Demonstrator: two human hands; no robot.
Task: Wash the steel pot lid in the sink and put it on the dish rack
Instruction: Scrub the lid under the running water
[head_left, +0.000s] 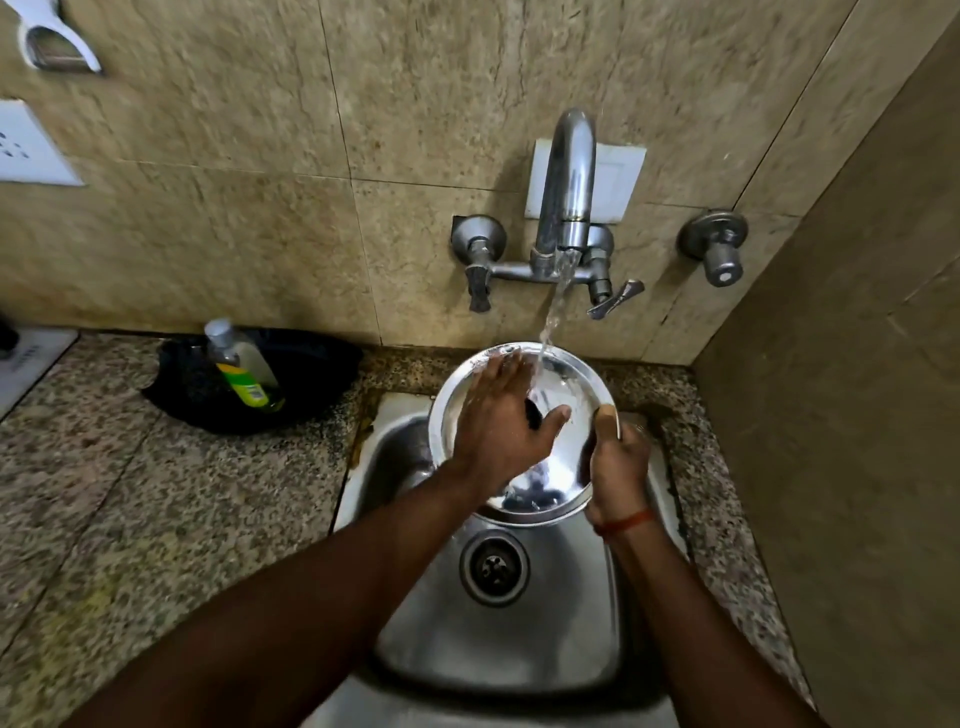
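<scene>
Lid look: steel pot lid (563, 415), round, shiny, shallow raised rim; wet, mirror-like face w/ dark reflections near its lower edge. A dark knob-like bit shows at centre, mostly hidden by the left hand.
Lid place: held up over the back half of the sink (498, 644), tilted w/ face toward the camera, top edge near the wall; not resting on the basin floor.
Water: stream from the tap (569, 176) lands on lid's upper part, just right of the left fingers.
Right hand (618, 467): clamped on lid's right rim, thumb over the front edge, fingers behind, out of sight. Red thread band at the wrist.
Left hand (498, 415): flat & spread on lid's face, palm down, fingers reaching to the upper-left rim, thumb out toward centre; pressing on the face, not gripping it.
Lid vs grip: lid sits between both hands, right holds the edge, left lies over the left half.
Drain (493, 566): below lid, uncovered.
Counter (156, 493): speckled granite, left of sink; black pan (311, 384) on it w/ a soap bottle (241, 369) lying tilted inside.
</scene>
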